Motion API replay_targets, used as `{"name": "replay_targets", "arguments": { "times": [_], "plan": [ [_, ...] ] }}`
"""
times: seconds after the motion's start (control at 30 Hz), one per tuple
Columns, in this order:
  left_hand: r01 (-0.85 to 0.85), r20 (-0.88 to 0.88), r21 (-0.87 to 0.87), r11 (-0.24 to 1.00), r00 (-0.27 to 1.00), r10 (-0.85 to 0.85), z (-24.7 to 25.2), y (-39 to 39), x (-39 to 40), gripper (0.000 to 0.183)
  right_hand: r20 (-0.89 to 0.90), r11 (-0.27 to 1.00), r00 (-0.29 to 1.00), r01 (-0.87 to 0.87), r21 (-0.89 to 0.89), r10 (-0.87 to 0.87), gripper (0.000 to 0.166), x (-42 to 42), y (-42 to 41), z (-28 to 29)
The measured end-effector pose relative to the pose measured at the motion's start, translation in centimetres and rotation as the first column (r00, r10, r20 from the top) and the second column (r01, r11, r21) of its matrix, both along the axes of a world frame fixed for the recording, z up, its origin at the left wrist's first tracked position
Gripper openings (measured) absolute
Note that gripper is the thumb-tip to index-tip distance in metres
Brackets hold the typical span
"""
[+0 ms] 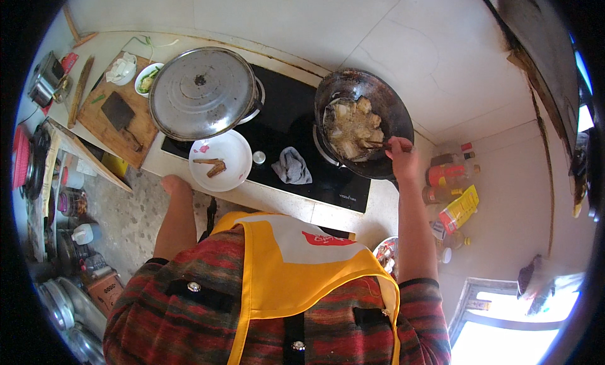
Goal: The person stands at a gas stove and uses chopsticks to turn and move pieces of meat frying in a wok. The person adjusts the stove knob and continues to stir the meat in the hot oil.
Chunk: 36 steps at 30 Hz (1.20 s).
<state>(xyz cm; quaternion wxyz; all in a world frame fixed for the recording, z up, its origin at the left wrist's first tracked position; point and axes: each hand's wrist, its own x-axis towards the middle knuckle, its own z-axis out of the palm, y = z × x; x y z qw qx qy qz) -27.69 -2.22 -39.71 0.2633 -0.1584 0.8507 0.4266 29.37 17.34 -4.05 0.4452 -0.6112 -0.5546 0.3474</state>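
My right hand [404, 158] is closed around wooden chopsticks [375, 144], whose tips reach into a dark wok [394, 114] on the right burner. In the wok, pale golden pieces of food [352, 124] sit in bubbling oil. My left hand [174, 183] is at the counter's front edge, below a white bowl [236, 154]; it is partly turned away, and its fingers are hard to make out. Two brown strips, of a material I cannot tell, lie in that bowl. A large pan with a metal lid [203, 93] covers the left burner.
A crumpled grey cloth [292, 165] and a round metal knob [258, 157] are on the black cooktop [326, 190]. At left, a cleaver [118, 111] lies on a wooden cutting board [90, 105] beside two small bowls with food. Bottles [446, 175] and a yellow packet [459, 210] stand at right.
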Motion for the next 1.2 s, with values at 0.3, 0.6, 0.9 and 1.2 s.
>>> {"name": "replay_targets", "arguments": {
  "times": [0.3,0.6,0.9,1.2],
  "plan": [
    [-0.116,-0.085,-0.004,0.993,0.99,0.115,3.8,0.1,1.4,0.032,0.436,0.963,0.875,-0.263,0.06,0.212,0.014,-0.7,-4.1,1.6],
    [-0.205,0.295,0.153,0.967,0.943,0.153,-12.6,-2.0,-7.6,0.035,0.037,0.997,0.997,-0.072,0.017,0.071,0.016,1.0,-3.5,4.0],
    [-0.15,0.234,0.155,0.976,0.966,0.111,-5.1,-0.3,-2.3,0.035,-0.134,0.999,0.991,0.003,-0.046,-0.009,0.016,0.1,-1.8,-0.7],
    [-0.152,0.014,0.003,0.988,0.988,0.152,3.4,0.1,-0.3,0.026,0.043,0.997,0.998,-0.045,-0.07,0.049,0.017,1.7,-2.0,0.2]
  ]
}}
